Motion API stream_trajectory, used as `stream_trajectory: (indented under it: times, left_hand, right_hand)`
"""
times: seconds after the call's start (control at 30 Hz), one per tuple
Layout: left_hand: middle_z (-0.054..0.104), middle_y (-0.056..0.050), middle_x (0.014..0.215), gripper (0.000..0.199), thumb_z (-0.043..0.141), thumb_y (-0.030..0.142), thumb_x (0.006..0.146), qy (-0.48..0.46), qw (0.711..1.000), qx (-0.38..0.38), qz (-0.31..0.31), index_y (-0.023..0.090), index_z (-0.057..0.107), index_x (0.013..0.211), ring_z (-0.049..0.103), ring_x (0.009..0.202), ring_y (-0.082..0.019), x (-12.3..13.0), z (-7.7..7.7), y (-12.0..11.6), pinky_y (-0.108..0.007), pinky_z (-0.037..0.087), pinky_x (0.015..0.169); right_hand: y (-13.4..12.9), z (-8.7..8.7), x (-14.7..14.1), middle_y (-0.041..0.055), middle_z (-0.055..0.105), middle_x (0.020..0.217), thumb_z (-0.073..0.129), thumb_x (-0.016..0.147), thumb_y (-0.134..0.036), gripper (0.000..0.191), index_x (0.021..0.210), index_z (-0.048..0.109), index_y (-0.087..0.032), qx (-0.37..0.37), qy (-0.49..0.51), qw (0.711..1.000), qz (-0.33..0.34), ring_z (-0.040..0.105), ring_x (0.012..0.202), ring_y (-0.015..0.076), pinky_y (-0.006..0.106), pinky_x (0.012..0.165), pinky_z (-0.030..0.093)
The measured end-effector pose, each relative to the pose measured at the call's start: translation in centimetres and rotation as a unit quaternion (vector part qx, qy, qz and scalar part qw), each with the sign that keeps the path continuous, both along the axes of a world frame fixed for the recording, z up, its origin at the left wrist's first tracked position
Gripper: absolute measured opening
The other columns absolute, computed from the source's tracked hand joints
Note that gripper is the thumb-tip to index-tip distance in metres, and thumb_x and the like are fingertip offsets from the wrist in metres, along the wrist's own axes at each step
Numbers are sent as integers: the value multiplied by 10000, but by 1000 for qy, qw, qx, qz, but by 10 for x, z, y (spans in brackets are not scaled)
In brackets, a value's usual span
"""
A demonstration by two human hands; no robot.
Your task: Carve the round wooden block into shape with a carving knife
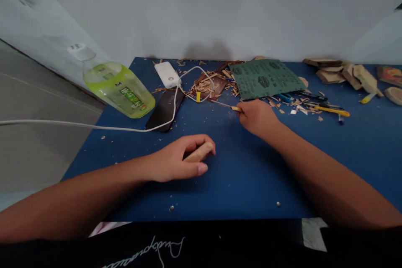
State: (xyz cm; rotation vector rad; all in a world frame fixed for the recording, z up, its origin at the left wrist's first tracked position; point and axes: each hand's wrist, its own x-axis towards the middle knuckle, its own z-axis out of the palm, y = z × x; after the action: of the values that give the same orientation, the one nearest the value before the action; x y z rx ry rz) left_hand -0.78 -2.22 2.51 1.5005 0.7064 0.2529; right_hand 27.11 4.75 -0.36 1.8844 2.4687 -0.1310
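My left hand (176, 161) is closed around a small piece of wood (199, 153) just over the blue table (226, 192). Fingers and thumb hide part of the wood. Farther forward and to the right, my right hand (257, 117) grips a slim metal-shafted tool (236, 109) by its yellowish handle. Its thin shaft points left, towards a heap of wood shavings (204, 86); the exact kind of tool is too small to tell. A green sheet of sandpaper (266, 77) lies right behind my right hand.
At the left are a bottle of yellow-green liquid (119, 88), a dark phone (166, 109) and a white power bank (166, 74) with a white cable (94, 125). Cutters and tools, among them a yellow-handled one (333, 111), lie right. Wood blocks (345, 71) are piled behind.
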Motion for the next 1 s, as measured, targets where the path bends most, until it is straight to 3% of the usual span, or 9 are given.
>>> stream_trajectory:
  times: [0.1,0.2,0.37,0.8,0.93,1.0]
  left_hand:
    - [520,3,853,486,738,553,849,-35,996,19,77,173,593,1115,449,713,-132,-1,-14,4,-250,345,609]
    - [505,12,847,504,737,565,867,-41,997,12,66,174,584,1146,430,693,-124,-1,-23,6,-248,352,603]
    - [476,43,827,455,731,515,913,-38,998,8,50,189,539,1165,393,660,-104,-1,-24,4,-237,332,592]
    - [514,35,838,462,720,507,893,23,993,82,79,182,540,1168,425,670,-111,0,-22,4,-241,353,603]
    - [528,26,839,437,693,520,885,39,994,76,68,173,557,1113,443,677,-116,2,-17,3,-241,366,603]
    - [532,28,830,419,714,494,862,41,994,91,47,174,580,1097,447,670,-112,1,-11,-1,-235,365,595]
  right_hand:
    - [-11,-3,-8,60,772,895,509,928,-229,250,946,758,-239,-20,27,997,74,644,793,218,319,643,302]
    - [-23,-4,-15,47,759,862,517,886,-185,227,911,738,-227,-24,53,987,148,631,781,203,317,667,308]
    - [-31,-3,-17,44,752,851,524,865,-173,207,911,720,-224,-27,54,975,216,618,760,199,332,640,261]
    - [-25,7,-14,56,781,940,541,912,-202,213,992,737,-231,-30,-38,978,201,680,820,218,345,609,219]
    - [-22,9,-13,61,781,928,558,907,-221,207,991,745,-243,-46,-54,977,203,689,822,234,339,604,228]
    - [-16,8,-9,75,778,913,558,892,-224,210,978,748,-243,-53,-64,981,174,686,795,244,339,596,227]
